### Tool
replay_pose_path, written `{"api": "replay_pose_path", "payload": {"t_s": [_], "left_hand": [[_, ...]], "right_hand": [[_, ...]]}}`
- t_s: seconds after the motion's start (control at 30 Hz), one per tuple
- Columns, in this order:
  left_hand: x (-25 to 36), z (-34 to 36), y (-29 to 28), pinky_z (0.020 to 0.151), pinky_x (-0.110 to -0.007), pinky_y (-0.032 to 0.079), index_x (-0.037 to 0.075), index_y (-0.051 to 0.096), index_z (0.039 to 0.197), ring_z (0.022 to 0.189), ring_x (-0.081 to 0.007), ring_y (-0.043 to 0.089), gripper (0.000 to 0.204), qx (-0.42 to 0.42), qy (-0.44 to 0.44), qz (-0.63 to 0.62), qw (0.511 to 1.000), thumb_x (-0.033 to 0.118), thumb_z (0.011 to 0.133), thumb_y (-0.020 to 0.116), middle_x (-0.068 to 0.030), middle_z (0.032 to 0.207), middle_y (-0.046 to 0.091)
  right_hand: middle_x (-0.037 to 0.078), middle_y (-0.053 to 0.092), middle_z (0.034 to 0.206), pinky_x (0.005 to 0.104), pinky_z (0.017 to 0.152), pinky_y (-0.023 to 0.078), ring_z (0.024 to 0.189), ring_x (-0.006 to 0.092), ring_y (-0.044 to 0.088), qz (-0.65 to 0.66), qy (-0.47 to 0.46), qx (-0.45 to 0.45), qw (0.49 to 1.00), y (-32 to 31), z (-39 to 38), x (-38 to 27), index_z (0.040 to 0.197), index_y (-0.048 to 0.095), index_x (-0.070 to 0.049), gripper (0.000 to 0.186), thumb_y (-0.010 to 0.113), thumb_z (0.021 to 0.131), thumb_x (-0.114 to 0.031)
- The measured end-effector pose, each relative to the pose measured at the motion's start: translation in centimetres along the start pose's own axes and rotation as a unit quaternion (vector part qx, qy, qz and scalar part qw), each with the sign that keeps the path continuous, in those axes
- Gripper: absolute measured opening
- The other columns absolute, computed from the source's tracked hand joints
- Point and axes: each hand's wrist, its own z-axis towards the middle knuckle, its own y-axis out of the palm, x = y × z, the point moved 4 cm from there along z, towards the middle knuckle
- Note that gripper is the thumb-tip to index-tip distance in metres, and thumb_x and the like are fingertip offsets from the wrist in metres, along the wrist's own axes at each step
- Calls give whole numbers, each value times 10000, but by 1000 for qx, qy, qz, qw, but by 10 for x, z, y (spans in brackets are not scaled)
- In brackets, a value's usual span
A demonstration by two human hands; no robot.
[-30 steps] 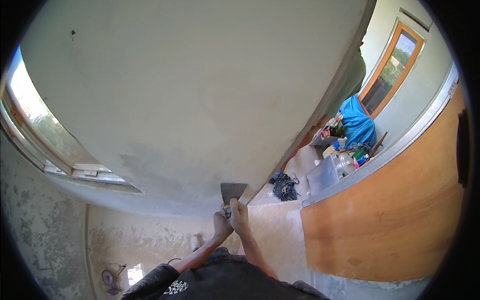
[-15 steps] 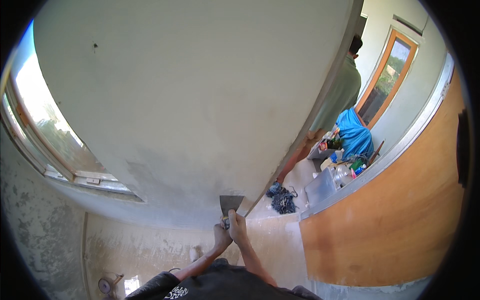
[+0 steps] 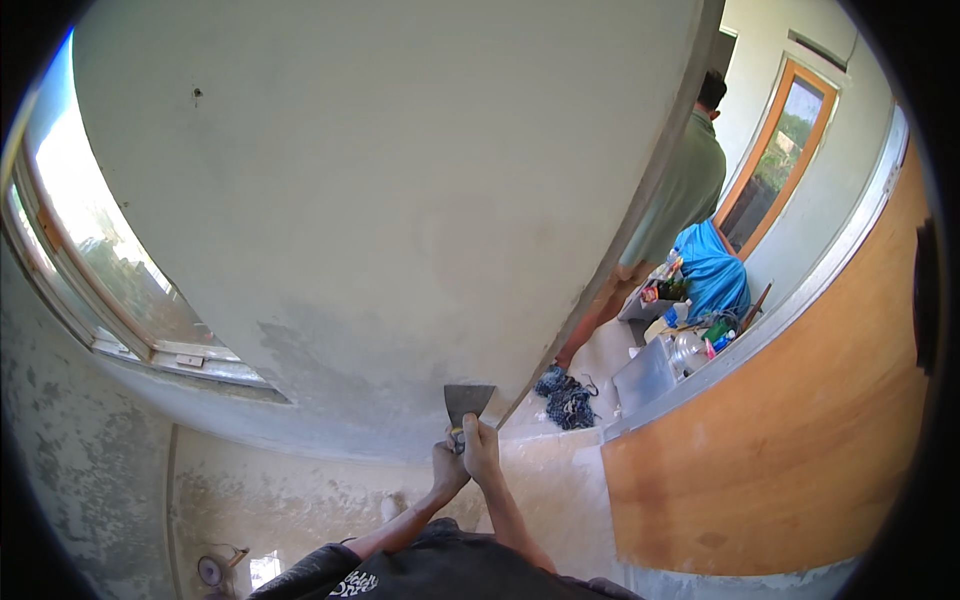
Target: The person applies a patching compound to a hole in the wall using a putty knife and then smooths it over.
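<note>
A putty knife [image 3: 468, 399] with a wide dark metal blade stands upright at the lower part of the pale plastered wall [image 3: 360, 200], near the wall's right edge. My right hand [image 3: 482, 450] is closed around its handle, the thumb lying up toward the blade. Just below and to the left, my left hand [image 3: 449, 472] is closed on the lower end of the same handle. The fingers mostly hide the handle. The blade looks to be against the wall, where grey smears and damp-looking patches show around it.
A window [image 3: 110, 270] is at left. Through the opening at right, a person [image 3: 690, 170] in a green shirt stands beside a blue cloth [image 3: 712, 270], a plastic bin [image 3: 645, 378] and dark crumpled fabric [image 3: 568, 400]. A wooden panel [image 3: 760, 440] flanks the opening. A fan [image 3: 210, 571] stands lower left.
The putty knife and both hands have shifted slightly up the wall. My whole view has also moved a little. Both hands keep their hold.
</note>
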Motion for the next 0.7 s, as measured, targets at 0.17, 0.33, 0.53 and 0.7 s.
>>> {"api": "replay_pose_path", "payload": {"t_s": [0.17,0.33,0.53,0.7], "left_hand": [[-6,-4,7,501,-320,427,-26,546,668,636,-69,559,191,12,2,-17,1000,140,722,626,-117,589,601],[8,1,5,489,-321,405,-36,543,640,575,-67,505,180,11,37,0,999,108,730,604,-97,554,576],[3,-3,5,487,-321,401,-37,540,626,585,-53,486,198,14,15,-17,1000,119,728,609,-101,553,574],[15,0,6,487,-322,398,-39,539,627,589,-54,487,195,13,19,-22,999,113,730,604,-112,557,581]], "right_hand": [[23,510,576,229,501,379,521,86,474,17,31,9,999,-9,-2,20,676,552,9,472,388,952,-337],[24,508,571,230,498,379,522,86,478,20,6,7,1000,-5,1,3,690,554,11,469,385,953,-339],[22,509,569,226,494,377,523,83,479,12,33,17,999,-6,-2,12,689,556,8,473,376,955,-340],[22,514,574,224,502,380,521,84,477,26,-1,15,1000,-7,1,1,688,556,7,476,373,956,-340]]}}
